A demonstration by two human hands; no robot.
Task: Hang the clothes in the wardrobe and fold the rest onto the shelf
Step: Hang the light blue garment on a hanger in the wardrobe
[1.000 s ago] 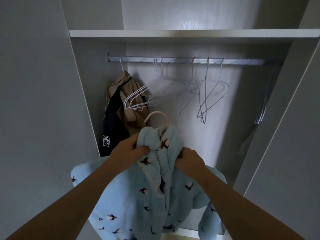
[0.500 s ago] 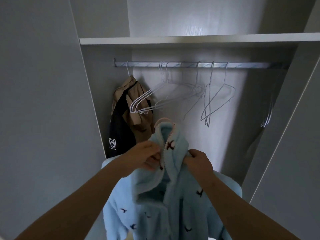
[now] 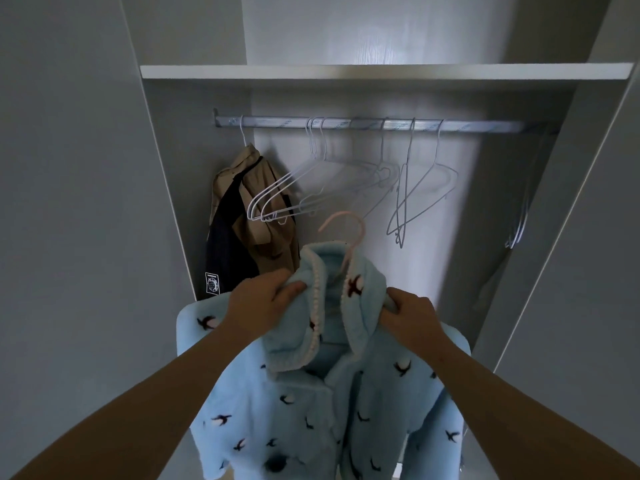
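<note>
A person's left hand (image 3: 263,303) and right hand (image 3: 410,315) each clutch a side of the collar of a fluffy light-blue jacket patterned with small dark birds (image 3: 311,403), already threaded on a pink plastic hanger (image 3: 349,237), held below the wardrobe's silver metal rail (image 3: 363,123). Empty white wire hangers (image 3: 311,188) and a tan-and-navy jacket (image 3: 242,220) hang from that rail.

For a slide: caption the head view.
Left hand and right hand grip the collar of a blue coat on a pink hanger, below the rail.
</note>
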